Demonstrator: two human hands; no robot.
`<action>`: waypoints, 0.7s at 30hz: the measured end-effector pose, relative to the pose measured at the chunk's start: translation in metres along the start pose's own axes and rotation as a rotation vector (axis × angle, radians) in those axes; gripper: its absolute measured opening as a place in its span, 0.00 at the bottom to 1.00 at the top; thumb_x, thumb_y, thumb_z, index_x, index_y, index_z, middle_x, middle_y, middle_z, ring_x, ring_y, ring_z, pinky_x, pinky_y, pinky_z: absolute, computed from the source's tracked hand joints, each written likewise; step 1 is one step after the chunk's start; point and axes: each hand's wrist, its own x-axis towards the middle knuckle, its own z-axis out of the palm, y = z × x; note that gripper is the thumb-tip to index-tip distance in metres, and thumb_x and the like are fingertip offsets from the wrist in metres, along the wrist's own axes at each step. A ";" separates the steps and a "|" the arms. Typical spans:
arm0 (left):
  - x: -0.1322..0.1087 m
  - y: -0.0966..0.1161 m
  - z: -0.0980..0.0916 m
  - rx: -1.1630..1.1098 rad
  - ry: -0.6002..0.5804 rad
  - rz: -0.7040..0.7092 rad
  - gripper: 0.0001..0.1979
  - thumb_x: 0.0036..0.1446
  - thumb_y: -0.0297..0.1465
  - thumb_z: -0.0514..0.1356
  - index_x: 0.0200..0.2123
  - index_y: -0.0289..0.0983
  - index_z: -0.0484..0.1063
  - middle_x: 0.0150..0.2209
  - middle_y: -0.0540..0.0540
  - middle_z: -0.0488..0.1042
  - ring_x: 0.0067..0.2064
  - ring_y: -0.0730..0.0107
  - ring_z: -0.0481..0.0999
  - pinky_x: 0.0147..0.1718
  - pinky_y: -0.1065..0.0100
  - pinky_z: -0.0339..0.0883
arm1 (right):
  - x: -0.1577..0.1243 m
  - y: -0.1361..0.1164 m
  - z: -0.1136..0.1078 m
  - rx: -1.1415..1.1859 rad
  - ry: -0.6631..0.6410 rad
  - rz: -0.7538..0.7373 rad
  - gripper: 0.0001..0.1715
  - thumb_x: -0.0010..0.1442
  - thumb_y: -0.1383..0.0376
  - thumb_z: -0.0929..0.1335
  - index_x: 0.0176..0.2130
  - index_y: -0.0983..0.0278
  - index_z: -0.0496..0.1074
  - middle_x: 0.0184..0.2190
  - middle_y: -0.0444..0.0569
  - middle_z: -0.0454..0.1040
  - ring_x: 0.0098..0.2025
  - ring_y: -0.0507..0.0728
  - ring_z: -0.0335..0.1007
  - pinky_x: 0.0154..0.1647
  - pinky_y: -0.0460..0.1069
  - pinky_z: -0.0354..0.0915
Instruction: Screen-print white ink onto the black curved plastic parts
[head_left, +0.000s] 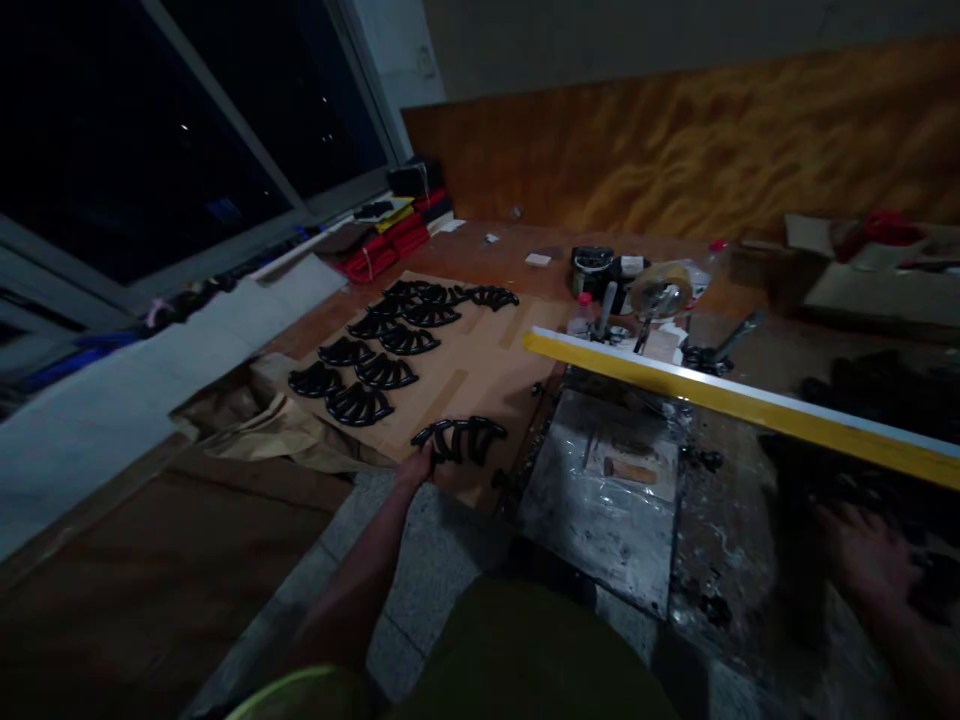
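At the near edge of a cardboard sheet (442, 395), my left hand (415, 468) pinches one end of a glossy black, curved slatted piece (480, 440). Several similar black fan-shaped pieces (358, 403) lie in rows farther back on the cardboard. On the far right, my right hand (874, 555) reaches over a dark heap of black pieces (862, 470) with its fingers stretched out. Dim light and blur obscure what its fingertips touch. Between my hands lies a grey metal plate (570, 500) with a small brown block (630, 471) on it.
A long yellow-edged lamp bar (720, 395) crosses above the table's right half. Behind it stand a black can (591, 270), a red-capped bottle (583, 315) and a round metal object (660, 292). Red bundles (382, 250) sit by the window; an open carton (862, 285) stands back right.
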 end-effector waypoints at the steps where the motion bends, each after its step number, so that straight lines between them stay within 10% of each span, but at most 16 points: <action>1: -0.003 0.000 0.002 0.005 0.027 -0.014 0.22 0.65 0.43 0.48 0.44 0.35 0.76 0.34 0.37 0.81 0.42 0.55 0.81 0.42 0.61 0.70 | 0.001 -0.014 -0.004 0.025 0.029 -0.019 0.18 0.52 0.62 0.60 0.36 0.56 0.77 0.43 0.67 0.77 0.47 0.74 0.69 0.43 0.69 0.60; 6: -0.026 0.004 0.023 -0.006 0.230 -0.057 0.26 0.65 0.45 0.47 0.53 0.31 0.70 0.52 0.29 0.74 0.55 0.49 0.74 0.49 0.55 0.68 | 0.012 -0.144 -0.038 0.248 0.060 -0.119 0.22 0.63 0.55 0.60 0.46 0.64 0.74 0.40 0.63 0.77 0.41 0.68 0.73 0.41 0.60 0.67; 11: -0.041 0.013 0.040 0.009 0.387 0.201 0.22 0.65 0.40 0.50 0.55 0.37 0.71 0.59 0.36 0.70 0.59 0.52 0.68 0.58 0.53 0.61 | 0.036 -0.273 -0.052 0.288 -0.043 -0.388 0.16 0.64 0.64 0.63 0.45 0.64 0.77 0.43 0.57 0.78 0.45 0.63 0.72 0.46 0.55 0.65; 21: -0.043 0.043 0.023 0.102 0.244 0.135 0.26 0.61 0.49 0.53 0.54 0.43 0.75 0.61 0.37 0.65 0.60 0.44 0.62 0.53 0.49 0.65 | 0.047 -0.357 -0.076 0.216 -0.246 -0.425 0.20 0.68 0.61 0.61 0.50 0.64 0.77 0.48 0.58 0.76 0.51 0.64 0.66 0.52 0.55 0.60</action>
